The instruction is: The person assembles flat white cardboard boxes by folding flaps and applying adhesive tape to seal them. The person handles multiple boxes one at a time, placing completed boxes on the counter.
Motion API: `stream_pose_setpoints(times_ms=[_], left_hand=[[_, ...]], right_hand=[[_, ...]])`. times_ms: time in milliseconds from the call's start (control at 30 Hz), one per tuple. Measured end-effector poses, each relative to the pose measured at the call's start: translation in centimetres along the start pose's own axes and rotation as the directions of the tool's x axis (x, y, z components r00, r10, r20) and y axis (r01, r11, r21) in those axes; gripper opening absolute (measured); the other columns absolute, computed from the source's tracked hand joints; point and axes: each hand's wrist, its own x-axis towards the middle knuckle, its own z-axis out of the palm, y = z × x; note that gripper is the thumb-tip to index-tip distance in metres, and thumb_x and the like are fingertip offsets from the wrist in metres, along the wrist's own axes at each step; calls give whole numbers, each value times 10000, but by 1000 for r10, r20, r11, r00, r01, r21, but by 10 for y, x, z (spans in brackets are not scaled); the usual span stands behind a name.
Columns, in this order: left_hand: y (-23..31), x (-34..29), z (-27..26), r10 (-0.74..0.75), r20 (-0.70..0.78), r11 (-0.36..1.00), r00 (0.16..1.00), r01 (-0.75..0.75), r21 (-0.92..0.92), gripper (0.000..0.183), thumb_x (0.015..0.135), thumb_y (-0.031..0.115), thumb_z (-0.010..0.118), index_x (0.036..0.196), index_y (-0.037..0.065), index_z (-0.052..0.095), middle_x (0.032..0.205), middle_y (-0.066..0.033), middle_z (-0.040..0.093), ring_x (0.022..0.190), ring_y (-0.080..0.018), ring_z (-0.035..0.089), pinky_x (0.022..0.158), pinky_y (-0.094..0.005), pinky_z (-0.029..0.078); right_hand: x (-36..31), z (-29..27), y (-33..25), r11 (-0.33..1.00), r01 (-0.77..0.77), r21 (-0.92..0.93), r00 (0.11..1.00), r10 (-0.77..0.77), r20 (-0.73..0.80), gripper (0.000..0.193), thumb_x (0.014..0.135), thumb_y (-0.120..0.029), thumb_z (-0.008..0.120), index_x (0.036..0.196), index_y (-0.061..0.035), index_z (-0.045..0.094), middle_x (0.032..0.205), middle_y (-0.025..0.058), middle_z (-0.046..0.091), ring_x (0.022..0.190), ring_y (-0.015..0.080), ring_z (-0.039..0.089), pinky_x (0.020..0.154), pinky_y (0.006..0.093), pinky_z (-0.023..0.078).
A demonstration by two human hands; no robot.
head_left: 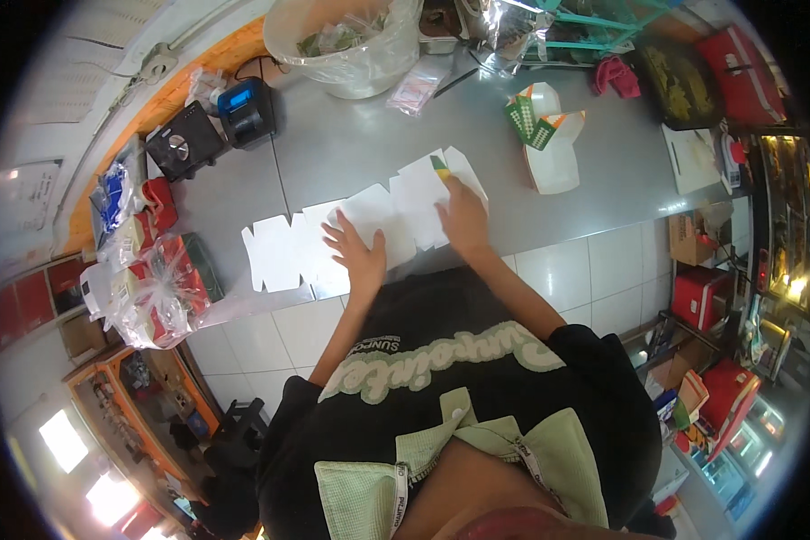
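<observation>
A flat, unfolded white cardboard box blank (279, 255) lies across the metal table near its front edge, with slots and flaps along its sides. My left hand (358, 256) rests flat on its middle with the fingers spread. At the right end my right hand (465, 220) grips the cardboard with bent fingers, and a bit of green and yellow print (440, 166) shows just beyond the fingertips. Further right stands a folded takeaway box (551, 166), white inside with green and orange printed flaps, apart from both hands.
At the back are a plastic-lined tub (346, 72), a small packet (420, 85), and a dark tray (679, 81) of yellowish food. A black printer (246, 112) and a dark box-shaped device (184, 141) stand left. Bagged packages (162, 292) crowd the left edge; a white board (693, 162) lies right.
</observation>
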Motion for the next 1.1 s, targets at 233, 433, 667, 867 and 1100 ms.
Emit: stream_pose_setpoints(times_ms=[233, 433, 667, 867, 1100], left_hand=[[94, 65, -46, 744, 1, 667, 668, -743, -53, 691, 779, 238, 784, 1371, 30, 495, 1359, -214, 534, 1279, -413, 482, 1051, -463, 394], [139, 105, -65, 560, 762, 693, 326, -689, -215, 327, 774, 206, 795, 994, -17, 701, 876, -169, 676, 773, -314, 639, 749, -382, 495], [122, -10, -13, 769, 279, 634, 575, -741, -221, 310, 936, 62, 571, 1226, -43, 533, 1115, -239, 589, 1036, -347, 595, 907, -387, 466], [135, 2, -25, 672, 215, 623, 709, -384, -681, 145, 1037, 172, 481, 1012, 40, 428, 1242, -207, 591, 1093, -242, 584, 979, -369, 426], [149, 37, -68, 592, 565, 673, 575, 33, -739, 149, 999, 155, 575, 911, 57, 505, 1327, -189, 600, 1043, -142, 597, 942, -300, 439]], right_hand=[[34, -78, 9, 685, -200, 701, 957, -16, 289, 511, 886, 15, 585, 1377, -51, 456, 1047, 76, 609, 951, 161, 595, 834, 326, 479], [11, -133, -14, 583, -105, 805, 917, -257, 306, 453, 902, 13, 545, 1344, -72, 494, 1247, 83, 563, 1101, 137, 546, 950, 279, 426], [4, -141, 11, 522, 17, 853, 918, -346, 194, 239, 886, -4, 559, 1099, -87, 627, 1025, -19, 600, 873, 77, 503, 763, 238, 404], [-9, -164, 9, 584, -60, 810, 934, -254, 253, 237, 889, 11, 591, 1101, -87, 631, 1077, -15, 625, 869, 67, 550, 741, 228, 436], [5, -183, -20, 613, 212, 761, 953, -301, -23, 286, 924, 18, 516, 1193, -72, 556, 1020, 74, 688, 952, 236, 677, 822, 366, 509]])
